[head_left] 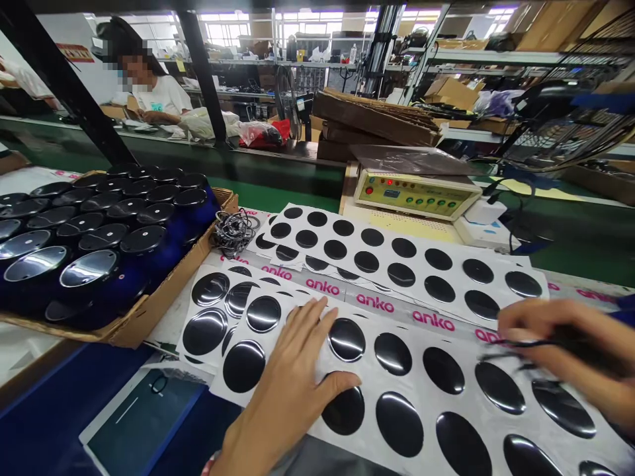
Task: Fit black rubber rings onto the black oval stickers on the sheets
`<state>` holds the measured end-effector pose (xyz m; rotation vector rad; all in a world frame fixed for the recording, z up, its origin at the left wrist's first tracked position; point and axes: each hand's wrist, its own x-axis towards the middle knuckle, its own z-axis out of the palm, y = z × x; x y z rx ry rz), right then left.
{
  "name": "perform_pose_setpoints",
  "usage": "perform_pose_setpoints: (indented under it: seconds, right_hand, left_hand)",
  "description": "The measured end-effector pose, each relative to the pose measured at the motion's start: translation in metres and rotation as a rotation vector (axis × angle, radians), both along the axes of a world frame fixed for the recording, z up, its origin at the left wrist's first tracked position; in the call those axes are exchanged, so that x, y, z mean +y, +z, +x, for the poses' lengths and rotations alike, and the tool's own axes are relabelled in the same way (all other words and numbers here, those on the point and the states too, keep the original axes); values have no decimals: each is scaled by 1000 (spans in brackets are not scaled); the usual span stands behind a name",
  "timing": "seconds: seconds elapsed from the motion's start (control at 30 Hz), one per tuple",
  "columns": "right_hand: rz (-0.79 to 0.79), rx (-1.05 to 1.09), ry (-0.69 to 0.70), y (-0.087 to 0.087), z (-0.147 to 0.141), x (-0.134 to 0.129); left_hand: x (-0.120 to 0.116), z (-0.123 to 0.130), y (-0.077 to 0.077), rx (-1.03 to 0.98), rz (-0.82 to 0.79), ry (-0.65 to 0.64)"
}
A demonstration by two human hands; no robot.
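My left hand (292,377) lies flat with fingers spread on a white sheet (370,387) of glossy black round stickers. Its thumb rests over one of the lower circles. At the right, my right hand (570,350) is closed around a thin dark object (533,344), too blurred to name, above the right part of the same sheet. Another sheet of black circles (342,248) lies farther back, on top of more sheets. At the left, more sticker sheets (205,332) show partly under the front one.
A cardboard box (149,317) of dark blue, black-topped cylinders (143,239) stands left. Near it lies a coil of grey cable (233,233). Behind the sheets sits a control unit (417,195) with buttons. Across the bench a person (161,96) sits. Black posts (201,76) rise between.
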<state>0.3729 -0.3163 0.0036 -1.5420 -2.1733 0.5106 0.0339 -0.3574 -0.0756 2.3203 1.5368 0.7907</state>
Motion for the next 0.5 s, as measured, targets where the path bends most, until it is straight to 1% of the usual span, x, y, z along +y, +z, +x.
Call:
perform_pose_setpoints:
  seconds: [0.03,0.07,0.13,0.17,0.23,0.3,0.37,0.43,0.5]
  right_hand:
    - [-45,-43,38,-1,-21,1]
    - [-104,-82,141,-4,-45,4]
    - [-145,-139,352,-12,-91,11]
    - [-155,-165,432,-18,-110,16]
    - [-152,-217,515,-29,-135,25]
    - [-143,-229,542,-40,-144,33]
    - [-131,-193,564,-49,-145,38]
    - [-117,-176,561,-52,-147,40]
    - [-102,-246,526,-50,-153,42]
  left_hand:
    - [1,-4,0,22,11,21]
    - [1,-7,-1,54,29,39]
    - [4,-11,-6,122,40,61]
    - [4,-12,-9,148,39,65]
    - [5,-12,-14,171,40,74]
    - [5,-11,-18,167,47,94]
    - [5,-10,-18,157,47,111]
    - [5,-10,-18,156,32,116]
    - [5,-10,-18,162,21,115]
